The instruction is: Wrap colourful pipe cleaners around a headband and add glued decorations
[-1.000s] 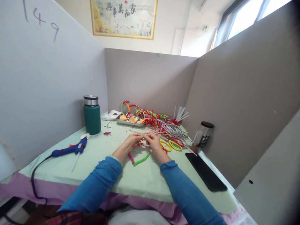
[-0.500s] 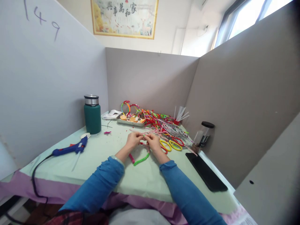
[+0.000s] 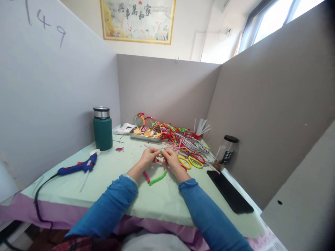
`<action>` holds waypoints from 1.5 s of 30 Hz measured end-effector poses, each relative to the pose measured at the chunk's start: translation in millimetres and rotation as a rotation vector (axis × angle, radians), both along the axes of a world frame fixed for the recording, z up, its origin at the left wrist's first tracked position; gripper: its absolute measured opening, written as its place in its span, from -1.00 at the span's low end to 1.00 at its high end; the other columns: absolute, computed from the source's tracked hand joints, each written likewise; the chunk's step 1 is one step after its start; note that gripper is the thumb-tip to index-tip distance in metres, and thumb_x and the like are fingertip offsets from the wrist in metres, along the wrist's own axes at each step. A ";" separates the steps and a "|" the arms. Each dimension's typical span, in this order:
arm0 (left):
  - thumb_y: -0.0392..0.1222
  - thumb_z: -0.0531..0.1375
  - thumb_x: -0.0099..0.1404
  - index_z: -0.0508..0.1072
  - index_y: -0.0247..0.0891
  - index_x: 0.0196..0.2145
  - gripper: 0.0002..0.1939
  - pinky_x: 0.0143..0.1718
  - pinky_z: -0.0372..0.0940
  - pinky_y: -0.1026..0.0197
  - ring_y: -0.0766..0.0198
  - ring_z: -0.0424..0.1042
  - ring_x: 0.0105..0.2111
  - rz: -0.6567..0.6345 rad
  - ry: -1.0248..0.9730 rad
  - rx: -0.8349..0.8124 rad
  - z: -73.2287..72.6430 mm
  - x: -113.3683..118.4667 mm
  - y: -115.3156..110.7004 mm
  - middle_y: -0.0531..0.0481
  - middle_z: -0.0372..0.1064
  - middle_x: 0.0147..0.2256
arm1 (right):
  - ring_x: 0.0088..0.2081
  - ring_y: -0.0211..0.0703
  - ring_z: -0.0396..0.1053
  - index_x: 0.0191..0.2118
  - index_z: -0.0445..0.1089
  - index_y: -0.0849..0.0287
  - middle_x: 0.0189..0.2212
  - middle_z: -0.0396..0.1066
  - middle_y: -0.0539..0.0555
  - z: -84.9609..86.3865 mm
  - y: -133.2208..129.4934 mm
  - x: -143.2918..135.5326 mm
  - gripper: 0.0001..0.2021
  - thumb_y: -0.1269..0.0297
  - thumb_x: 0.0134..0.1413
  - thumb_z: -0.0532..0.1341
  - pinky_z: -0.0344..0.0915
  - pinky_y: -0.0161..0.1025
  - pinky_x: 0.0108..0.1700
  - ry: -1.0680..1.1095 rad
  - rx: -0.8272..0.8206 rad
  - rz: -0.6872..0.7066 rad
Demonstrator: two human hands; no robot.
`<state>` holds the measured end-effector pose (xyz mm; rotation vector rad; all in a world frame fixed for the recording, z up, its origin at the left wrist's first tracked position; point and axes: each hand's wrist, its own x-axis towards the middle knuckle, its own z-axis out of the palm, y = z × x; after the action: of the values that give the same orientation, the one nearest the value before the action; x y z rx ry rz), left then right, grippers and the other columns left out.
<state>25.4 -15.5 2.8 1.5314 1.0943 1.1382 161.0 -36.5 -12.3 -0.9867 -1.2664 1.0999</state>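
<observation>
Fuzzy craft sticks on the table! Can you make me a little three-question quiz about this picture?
1. True or false: the blue plastic glue gun lies on the pale green tablecloth, apart from both hands.
2. Which stands upright near the left wall? A) dark green metal flask B) flat black phone C) yellow-handled scissors
3. Fill in: the left hand and right hand pinch a fuzzy green and pink ____.

Key: 1 true; 2 A; 3 pipe cleaner.
</observation>
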 end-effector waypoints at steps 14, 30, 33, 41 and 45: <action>-0.06 0.22 0.08 0.32 -0.32 -0.55 -0.73 -0.68 -0.01 0.38 0.47 0.12 -0.77 -0.050 0.037 0.017 0.3 -2.0 0.0 0.17 0.15 -0.80 | -0.78 -0.33 0.08 -0.42 0.28 0.14 -0.74 0.21 -0.15 1.3 -2.1 -2.8 -0.76 0.12 -0.19 0.26 -0.03 -0.37 -0.80 0.021 -0.004 -0.001; -0.14 0.23 0.04 0.37 -0.34 -0.53 -0.81 -0.70 0.01 0.37 0.46 0.16 -0.77 0.042 -0.020 0.038 -2.7 -0.5 0.8 0.16 0.20 -0.74 | -0.80 -0.35 0.06 -0.46 0.30 0.17 -0.77 0.18 -0.15 0.9 -1.1 -4.7 -0.80 0.14 -0.16 0.23 -0.05 -0.39 -0.82 0.034 0.023 -0.083; -0.13 0.22 0.05 0.39 -0.35 -0.55 -0.80 -0.69 0.02 0.37 0.46 0.15 -0.76 0.044 0.031 0.045 -4.8 -1.2 2.7 0.15 0.18 -0.76 | -0.80 -0.35 0.06 -0.47 0.29 0.16 -0.77 0.17 -0.16 0.1 -1.2 -4.9 -0.80 0.15 -0.17 0.24 -0.05 -0.39 -0.83 0.018 0.034 -0.088; -0.16 0.21 0.07 0.41 -0.35 -0.55 -0.82 -0.66 0.03 0.37 0.45 0.14 -0.75 0.066 0.081 0.064 -6.7 -1.5 4.2 0.14 0.18 -0.76 | -0.77 -0.34 0.09 -0.47 0.29 0.16 -0.75 0.19 -0.14 -2.1 -0.3 -8.1 -0.80 0.14 -0.17 0.23 -0.03 -0.38 -0.79 -0.030 0.058 -0.132; -0.17 0.22 0.05 0.38 -0.35 -0.57 -0.81 -0.68 -0.01 0.37 0.46 0.12 -0.76 0.053 0.079 0.065 -3.6 -2.2 1.9 0.15 0.16 -0.78 | -0.77 -0.34 0.09 -0.47 0.28 0.15 -0.75 0.19 -0.14 -4.4 0.6 -7.8 -0.80 0.14 -0.15 0.23 -0.03 -0.38 -0.77 -0.025 0.071 -0.128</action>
<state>23.2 -13.6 -0.9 1.6178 1.1670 1.1684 153.2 -35.8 -16.7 -1.0165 -1.2366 0.9408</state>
